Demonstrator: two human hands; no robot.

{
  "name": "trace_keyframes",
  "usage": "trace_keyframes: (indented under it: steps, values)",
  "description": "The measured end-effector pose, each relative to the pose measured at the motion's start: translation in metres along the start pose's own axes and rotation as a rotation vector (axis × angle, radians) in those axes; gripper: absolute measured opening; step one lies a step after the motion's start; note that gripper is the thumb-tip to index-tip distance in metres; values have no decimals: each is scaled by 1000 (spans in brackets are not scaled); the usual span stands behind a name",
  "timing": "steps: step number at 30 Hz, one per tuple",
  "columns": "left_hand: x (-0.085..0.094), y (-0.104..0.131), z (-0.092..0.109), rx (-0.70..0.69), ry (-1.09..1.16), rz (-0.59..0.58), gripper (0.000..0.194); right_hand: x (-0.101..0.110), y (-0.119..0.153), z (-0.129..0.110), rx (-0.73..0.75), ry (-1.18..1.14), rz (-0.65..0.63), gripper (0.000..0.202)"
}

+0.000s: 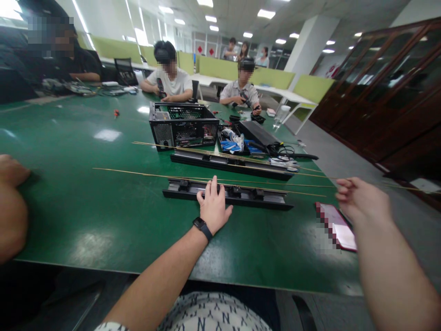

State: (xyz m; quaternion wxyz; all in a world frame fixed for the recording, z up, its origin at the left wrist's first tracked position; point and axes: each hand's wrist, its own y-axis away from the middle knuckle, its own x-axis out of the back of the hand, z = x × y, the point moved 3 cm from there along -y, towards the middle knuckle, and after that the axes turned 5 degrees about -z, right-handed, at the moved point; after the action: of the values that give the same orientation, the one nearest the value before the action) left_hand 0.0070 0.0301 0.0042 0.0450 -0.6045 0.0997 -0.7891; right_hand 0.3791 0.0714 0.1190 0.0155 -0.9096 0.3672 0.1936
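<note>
My left hand [214,208], with a dark watch on the wrist, rests with fingers spread over the middle of a long black channel-shaped rail [188,192]. Small black blocks [235,191] sit inside this rail. To the right, my right hand [363,202] is raised, its fingertips pinched on a thin golden rod [303,185] that stretches leftward above the rail. Another thin rod [120,171] lies along the near rail and reaches past its left end. Behind it is a second black rail [220,163], with several similar rods across it.
A black computer case [184,124] stands beyond the rails, beside a box of gloves [232,140]. A red-edged phone [336,225] lies near the right table edge. Another person's arm [12,207] rests at left. Other people sit across the green table [86,207].
</note>
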Motion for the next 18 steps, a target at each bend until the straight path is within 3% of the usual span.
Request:
trace_keyframes:
  steps: [2, 9, 14, 18]
  values:
    - [0, 0, 0, 3, 4, -4, 75, -31, 20, 21, -9, 132, -140, 38]
    - [0, 0, 1, 2, 12, -7, 75, -116, 84, 99, -157, 171, -325, 23]
    - [-2, 0, 2, 6, 8, 8, 78, -158, 120, 130, -304, 141, -435, 24]
    - [-2, -1, 2, 4, 8, 12, 77, -179, 135, 143, -400, 124, -488, 24]
